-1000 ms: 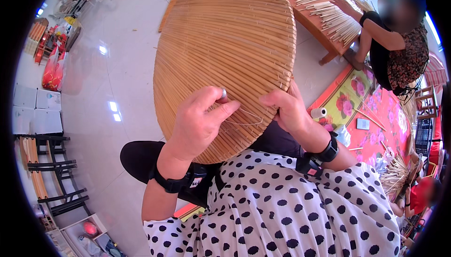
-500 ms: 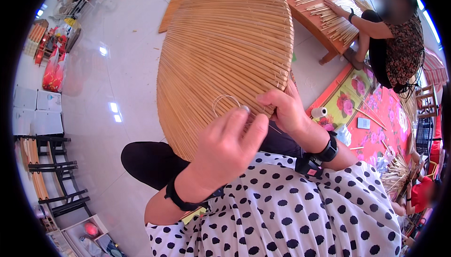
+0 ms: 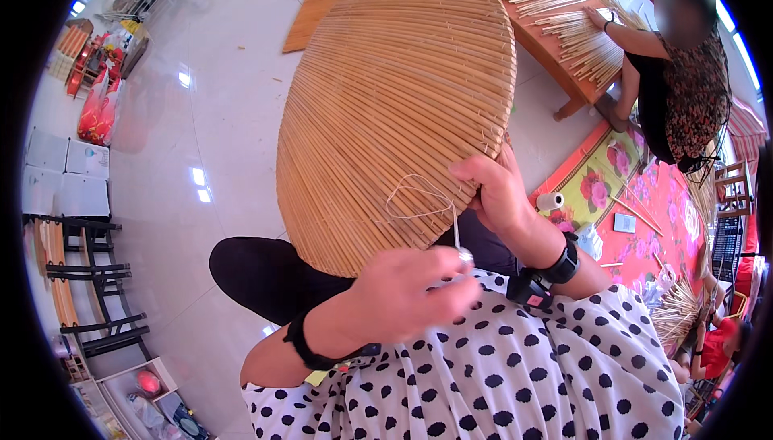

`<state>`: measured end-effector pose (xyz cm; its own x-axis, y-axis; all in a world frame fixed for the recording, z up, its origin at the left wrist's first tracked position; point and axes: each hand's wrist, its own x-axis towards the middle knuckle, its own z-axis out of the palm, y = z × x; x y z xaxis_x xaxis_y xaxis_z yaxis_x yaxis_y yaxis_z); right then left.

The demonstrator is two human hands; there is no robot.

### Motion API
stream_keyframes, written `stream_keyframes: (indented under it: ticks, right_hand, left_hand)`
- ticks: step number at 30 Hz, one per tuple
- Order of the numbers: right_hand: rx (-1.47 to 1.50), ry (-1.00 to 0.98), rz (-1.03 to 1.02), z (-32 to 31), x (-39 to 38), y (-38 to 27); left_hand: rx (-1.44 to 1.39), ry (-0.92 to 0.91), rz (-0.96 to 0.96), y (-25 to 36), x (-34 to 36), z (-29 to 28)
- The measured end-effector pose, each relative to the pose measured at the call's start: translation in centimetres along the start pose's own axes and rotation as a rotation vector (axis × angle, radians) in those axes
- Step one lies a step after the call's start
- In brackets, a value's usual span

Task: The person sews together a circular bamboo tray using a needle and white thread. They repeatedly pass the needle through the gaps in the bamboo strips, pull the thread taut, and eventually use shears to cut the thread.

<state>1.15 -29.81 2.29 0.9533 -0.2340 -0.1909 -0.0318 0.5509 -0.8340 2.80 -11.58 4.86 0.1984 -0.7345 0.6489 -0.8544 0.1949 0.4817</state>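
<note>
A large rounded fan-like panel of thin tan bamboo strips (image 3: 394,110), stitched along its rim, tilts across my lap. My right hand (image 3: 503,190) grips its lower right edge, thumb on top and fingers beneath. Just below that edge, my left hand (image 3: 415,291) is closed, pinching a thin, straight, pale needle (image 3: 456,231) that points up toward the panel. From the needle's upper end a loose loop of pale thread (image 3: 419,198) lies over the strips. A silvery ring-like thimble (image 3: 465,256) shows on a finger of my left hand.
Right of me, a white thread spool (image 3: 550,201) and a small pale box (image 3: 624,223) lie on a floral mat (image 3: 644,190). A person (image 3: 684,78) works at a wooden bench (image 3: 555,61) covered with thin sticks. Folded black-framed stools (image 3: 93,287) stand at left.
My left hand has moved down and right, away from the strips, drawing the needle out below the rim. The thread loop has shifted right. My right hand keeps its grip.
</note>
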Motion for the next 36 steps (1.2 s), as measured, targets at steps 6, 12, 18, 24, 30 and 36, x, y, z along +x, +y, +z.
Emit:
stream_keyframes:
  ticks: [6, 12, 18, 24, 30, 36]
  right_hand:
    - [-0.103, 0.062, -0.046, -1.2, 0.2, 1.1]
    - [-0.098, 0.076, -0.055, -0.8, 0.2, 1.2]
    - [-0.113, 0.058, -0.047, -1.0, 0.1, 1.0]
    - [-0.100, 0.064, -0.054, -1.0, 0.1, 1.1]
    - [-0.124, 0.063, -0.051, -0.9, 0.1, 0.8]
    - [-0.127, 0.056, -0.061, -1.1, 0.2, 1.0]
  left_hand:
    - [-0.405, 0.012, -0.891, -0.4, -0.8, -2.9]
    - [-0.143, -0.072, -0.926, -1.5, -0.5, -3.2]
    - [-0.032, -0.086, -0.833, -2.0, 0.2, -3.3]
    - [0.027, -0.100, -0.810, -2.5, 0.4, -2.8]
    - [0.055, -0.092, -0.812, -3.0, 0.3, -2.7]
    - [0.048, -0.043, -0.828, -3.0, 0.2, -2.3]
